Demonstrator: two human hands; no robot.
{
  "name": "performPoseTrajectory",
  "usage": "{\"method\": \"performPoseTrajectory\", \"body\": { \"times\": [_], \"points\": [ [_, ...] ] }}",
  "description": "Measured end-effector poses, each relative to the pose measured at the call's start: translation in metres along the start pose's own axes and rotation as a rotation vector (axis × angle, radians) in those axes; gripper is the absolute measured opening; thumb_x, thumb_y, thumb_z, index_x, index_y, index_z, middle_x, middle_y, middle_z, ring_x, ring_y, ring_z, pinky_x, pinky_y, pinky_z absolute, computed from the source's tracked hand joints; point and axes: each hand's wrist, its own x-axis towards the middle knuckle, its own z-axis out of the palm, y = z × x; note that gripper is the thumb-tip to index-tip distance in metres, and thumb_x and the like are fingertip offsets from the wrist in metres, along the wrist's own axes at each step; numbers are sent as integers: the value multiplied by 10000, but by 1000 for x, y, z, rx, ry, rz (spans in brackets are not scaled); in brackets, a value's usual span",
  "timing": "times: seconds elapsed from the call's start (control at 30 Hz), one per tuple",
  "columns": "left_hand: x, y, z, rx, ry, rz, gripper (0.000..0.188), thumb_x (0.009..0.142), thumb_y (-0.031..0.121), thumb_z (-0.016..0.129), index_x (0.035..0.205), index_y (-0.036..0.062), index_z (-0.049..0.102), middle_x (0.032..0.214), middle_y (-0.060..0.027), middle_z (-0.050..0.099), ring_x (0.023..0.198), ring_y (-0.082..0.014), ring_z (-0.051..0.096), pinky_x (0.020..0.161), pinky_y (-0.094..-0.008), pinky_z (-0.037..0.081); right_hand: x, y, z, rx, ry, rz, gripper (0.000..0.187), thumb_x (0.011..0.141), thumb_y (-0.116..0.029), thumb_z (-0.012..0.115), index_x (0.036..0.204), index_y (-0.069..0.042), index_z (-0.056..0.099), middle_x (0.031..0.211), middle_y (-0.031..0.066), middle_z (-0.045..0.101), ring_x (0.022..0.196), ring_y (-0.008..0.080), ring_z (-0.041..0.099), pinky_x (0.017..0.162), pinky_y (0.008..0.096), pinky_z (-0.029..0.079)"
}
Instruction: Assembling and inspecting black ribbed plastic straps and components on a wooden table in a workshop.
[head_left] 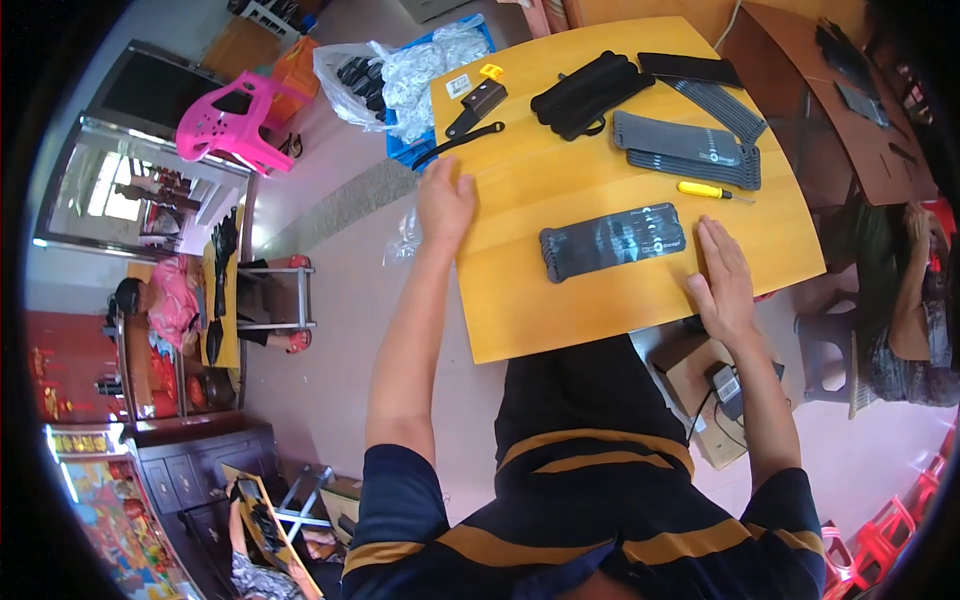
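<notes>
My left hand [445, 203] rests at the table's left edge, fingers stretched out and holding nothing. Just beyond its fingertips lies a black strap [457, 146]. My right hand [724, 277] is open on the table at the right, thumb apart from the fingers. Between both hands, closer to the right one, lies a flat stack of dark grey strips [612, 243] with a glossy face. Farther back are a second stack of grey strips [680, 143], a screwdriver with a yellow handle [704, 189], and a black fabric bundle [590, 95].
The yellow wooden table [520, 315] also bears a dark handheld device [478, 108] at the far left. Beside it stands a blue crate [405, 150] with plastic bags. A cardboard box [725, 440] sits below right. Co-workers sit on both sides; a pink chair [235, 120] stands far left.
</notes>
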Motion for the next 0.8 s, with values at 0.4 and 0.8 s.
{"method": "performPoseTrajectory", "body": {
  "times": [0.4, 0.8],
  "points": [
    [87, 18, 41, 332, -264, 247, 332, 879, 209, 729, 1185, 84, 711, 1020, -129, 755, 956, -366, 708, 810, -475, 594, 6, -3, -6, -10, -18, 38, 795, 998, -590, 476, 1551, -20, 444, 1601, 205, 448, 1516, 390, 377, 1244, 523, 279],
    [47, 54, -12, 286, -172, 372, 80, 906, 124, 648, 854, 70, 673, 868, -144, 713, 845, -358, 697, 726, -467, 568, 2, -2, 0, -18, 104, -1, 688, 977, -490, 611, 1464, -11, 526, 1503, 207, 542, 1436, 398, 471, 1206, 520, 343]
  ]
}}
